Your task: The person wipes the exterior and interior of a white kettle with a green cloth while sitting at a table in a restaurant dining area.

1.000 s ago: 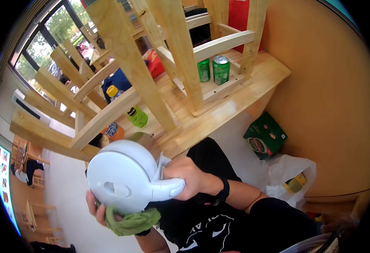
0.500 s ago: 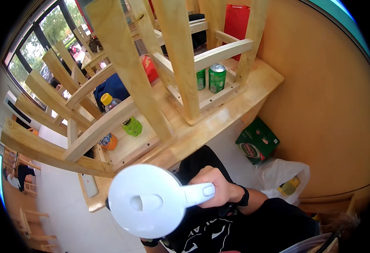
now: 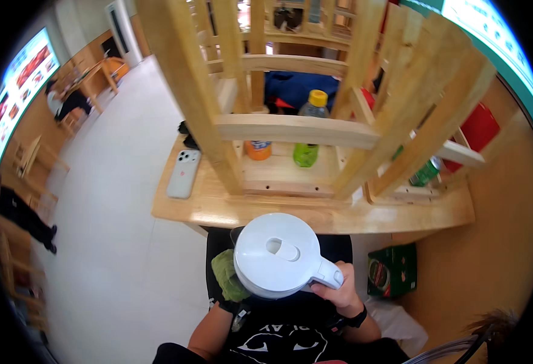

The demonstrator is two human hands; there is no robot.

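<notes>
A white lidded water jug (image 3: 272, 258) is held up in front of my body, just off the near edge of the table. My right hand (image 3: 342, 291) is closed round its handle, at the right. A crumpled green cloth (image 3: 227, 276) lies against the jug's left side, in my left hand (image 3: 225, 305); the cloth and jug hide most of its fingers. The jug's lid faces up, with a half-round recess in its middle. Its lower body is mostly out of sight.
Upturned wooden stools (image 3: 296, 130) stand on the wooden table (image 3: 248, 209). Among their legs are an orange bottle (image 3: 258, 150), a yellow-capped bottle (image 3: 317, 100) and a green can (image 3: 425, 174). A phone (image 3: 184, 175) lies at the table's left. A green box (image 3: 392, 270) stands below right.
My view has turned left toward the table, so the stools now stand straight ahead. The green cloth and my left forearm have come into sight beside the jug. My right hand still grips the handle.
</notes>
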